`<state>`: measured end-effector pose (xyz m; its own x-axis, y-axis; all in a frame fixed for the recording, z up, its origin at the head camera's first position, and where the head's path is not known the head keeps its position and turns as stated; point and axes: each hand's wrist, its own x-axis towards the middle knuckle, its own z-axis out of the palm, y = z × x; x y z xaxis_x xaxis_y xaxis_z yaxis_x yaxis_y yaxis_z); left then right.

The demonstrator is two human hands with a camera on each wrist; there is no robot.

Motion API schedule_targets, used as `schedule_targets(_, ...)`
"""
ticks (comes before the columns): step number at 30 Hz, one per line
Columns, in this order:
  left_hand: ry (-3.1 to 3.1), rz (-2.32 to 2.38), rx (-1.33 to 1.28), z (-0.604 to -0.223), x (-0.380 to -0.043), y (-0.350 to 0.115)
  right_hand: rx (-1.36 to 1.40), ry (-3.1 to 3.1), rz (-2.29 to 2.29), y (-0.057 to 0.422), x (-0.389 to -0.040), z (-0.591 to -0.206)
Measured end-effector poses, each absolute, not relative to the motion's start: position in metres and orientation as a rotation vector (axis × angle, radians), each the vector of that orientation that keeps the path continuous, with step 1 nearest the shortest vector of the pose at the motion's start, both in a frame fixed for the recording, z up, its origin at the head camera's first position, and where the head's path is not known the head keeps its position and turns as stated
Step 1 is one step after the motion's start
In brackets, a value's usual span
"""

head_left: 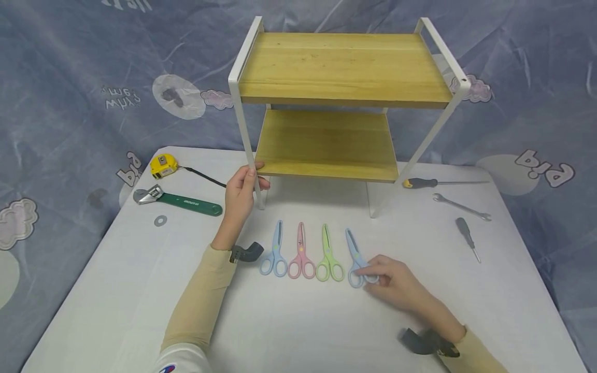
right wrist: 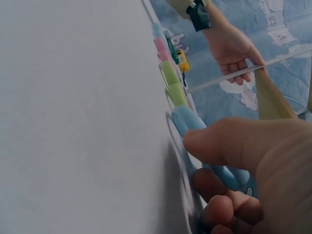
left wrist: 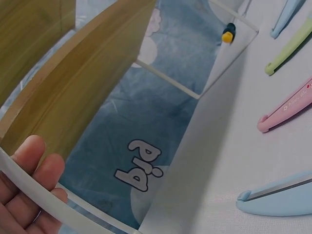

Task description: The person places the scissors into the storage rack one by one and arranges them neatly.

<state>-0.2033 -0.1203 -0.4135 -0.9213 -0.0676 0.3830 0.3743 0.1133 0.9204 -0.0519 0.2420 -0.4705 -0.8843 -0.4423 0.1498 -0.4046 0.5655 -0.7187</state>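
Observation:
My left hand (head_left: 241, 191) grips the white front leg (head_left: 244, 127) of a two-tier wooden shelf (head_left: 326, 140), at the lower board's corner. The left wrist view shows fingers curled around that white leg. On the table in front of the shelf, several scissors lie side by side, blades pointing toward the shelf. From the left they are blue scissors (head_left: 277, 248), pink scissors (head_left: 301, 254), green scissors (head_left: 328, 254) and another pair of blue scissors (head_left: 353, 248). My right hand (head_left: 396, 285) pinches the handle of the rightmost blue pair between thumb and fingers.
On the left lie a yellow tape measure (head_left: 164, 166), a green-handled adjustable wrench (head_left: 186, 202) and a metal washer (head_left: 160, 220). A long screwdriver (head_left: 422, 183), a wrench (head_left: 462, 206) and a short screwdriver (head_left: 468, 238) lie on the right. Printed cloth hangs behind the table.

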Motion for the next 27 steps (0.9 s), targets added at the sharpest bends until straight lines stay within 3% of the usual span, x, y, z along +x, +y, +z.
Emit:
schedule_targets(21, -2.077, -1.852, -0.338, -0.385, -0.182, -0.116, -0.746, 2.924, -1.093, 0.236, -0.051, -0.479)
schedule_targets(27, -2.028, -1.848, -0.363, -0.413, -0.200, -0.120, -0.842, 2.960, -1.125, 0.237, -0.051, -0.482)
